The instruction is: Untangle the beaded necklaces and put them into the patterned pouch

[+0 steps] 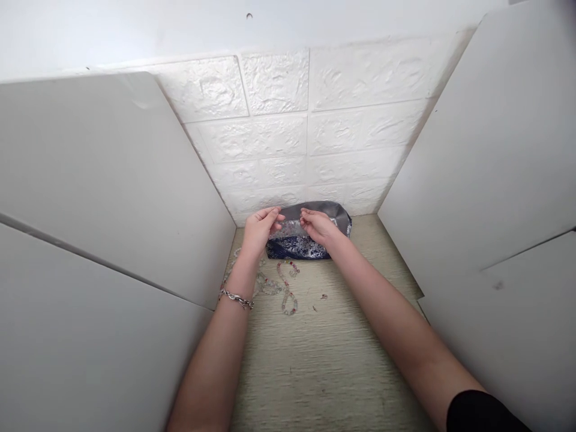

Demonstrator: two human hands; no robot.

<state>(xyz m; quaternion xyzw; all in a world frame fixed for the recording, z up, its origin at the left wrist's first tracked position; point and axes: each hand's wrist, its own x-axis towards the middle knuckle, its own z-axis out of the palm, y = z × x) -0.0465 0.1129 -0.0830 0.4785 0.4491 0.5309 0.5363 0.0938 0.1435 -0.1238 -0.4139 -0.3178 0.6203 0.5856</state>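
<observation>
Now, both hands are at work over the open blue-and-grey pouch (297, 247), which lies along the surface's far edge, against the wall. The left hand (264, 225) has thumb and fingertips drawn together; the right hand (315, 225) is pinched too, just apart from it. Whether a bead or thread sits between them, I cannot tell. Looks like fine handling of beads, and the next move probably calls for steady fingertips. Nearer, a bead strand (287, 287) curls below the pouch, more strands (270, 287) towards the far left corner. Pale, wood-grained surface (315, 366), grey panels (103, 162) either side, white brick-patterned wall (364, 126) behind.
</observation>
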